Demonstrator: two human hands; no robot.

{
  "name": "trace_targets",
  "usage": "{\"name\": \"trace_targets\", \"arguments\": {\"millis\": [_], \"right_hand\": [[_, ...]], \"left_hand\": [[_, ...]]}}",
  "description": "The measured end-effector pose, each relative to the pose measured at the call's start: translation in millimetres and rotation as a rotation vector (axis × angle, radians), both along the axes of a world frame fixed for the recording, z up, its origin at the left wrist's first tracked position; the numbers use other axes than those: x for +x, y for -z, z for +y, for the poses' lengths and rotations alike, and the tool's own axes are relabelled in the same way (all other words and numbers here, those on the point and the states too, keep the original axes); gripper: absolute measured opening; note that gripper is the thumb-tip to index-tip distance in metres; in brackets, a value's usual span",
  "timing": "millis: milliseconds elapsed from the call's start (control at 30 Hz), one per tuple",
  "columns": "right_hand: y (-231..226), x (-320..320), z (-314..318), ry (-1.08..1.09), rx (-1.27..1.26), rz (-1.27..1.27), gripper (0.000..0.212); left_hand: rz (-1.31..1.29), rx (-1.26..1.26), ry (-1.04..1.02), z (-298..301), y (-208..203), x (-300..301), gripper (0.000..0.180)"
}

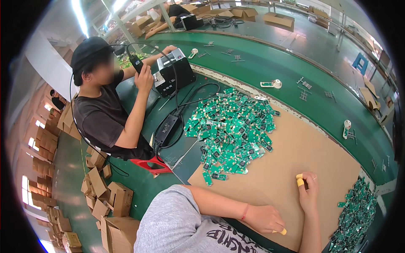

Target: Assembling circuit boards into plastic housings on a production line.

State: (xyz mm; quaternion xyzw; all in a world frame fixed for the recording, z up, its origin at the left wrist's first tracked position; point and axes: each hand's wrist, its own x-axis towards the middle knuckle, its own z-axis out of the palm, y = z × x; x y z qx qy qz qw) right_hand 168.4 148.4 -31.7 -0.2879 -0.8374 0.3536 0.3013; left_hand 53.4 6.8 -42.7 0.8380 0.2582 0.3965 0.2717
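My left hand (265,219), with a red string at its wrist, lies over the brown cardboard sheet (253,196) near my body. Its fingers are curled in, and a yellow finger cot shows at one tip. Whatever those fingers may hold is hidden. Farther right, my right hand (309,187) rests above the same sheet with bent fingers. Yellow cots cover its thumb and forefinger, whose tips come close together, and I see nothing between them. A heap of green circuit boards (232,130) lies beyond my hands; another pile of boards (356,213) is at the right edge.
At left a person holds a black handheld device (136,63) beside a black box-shaped unit (175,74). A black adapter (168,130) with cables lies by the heap. White-cased parts (271,84) and grey frames sit on the green belt (287,63). Cardboard boxes (120,198) stand on the floor.
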Motion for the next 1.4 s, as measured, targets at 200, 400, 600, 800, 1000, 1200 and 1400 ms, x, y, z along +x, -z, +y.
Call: {"name": "trace_targets", "arguments": {"millis": [200,400,600,800,1000,1200,1400], "right_hand": [[-1.7,4.0,-1.5,0.001,0.041,-0.048,0.019],[19.8,-3.3,20.1,-0.062,0.09,0.026,0.021],[31.4,-0.7,18.2,-0.019,0.123,0.1,0.007],[35.9,1.6,6.7,-0.036,0.079,0.102,0.008],[36.4,-4.4,6.5,-0.024,0.124,0.141,0.008],[38.4,-0.6,10.1,-0.015,0.149,0.172,0.009],[29.1,-0.9,15.3,0.013,0.125,0.097,0.008]], "left_hand": [[0.058,0.008,0.033,1.2,-2.1,-2.5,0.011],[0.184,-0.012,0.046,16.7,-15.5,-17.7,0.021],[0.086,-0.084,0.031,13.9,-32.2,-3.9,0.023],[0.072,-0.064,0.084,3.7,-15.3,-6.3,0.026],[0.141,-0.111,0.058,3.9,-23.7,-8.6,0.019],[0.126,-0.118,0.021,7.9,-22.9,-3.7,0.018],[0.249,-0.087,0.056,16.4,-22.7,-11.2,0.029]]}}
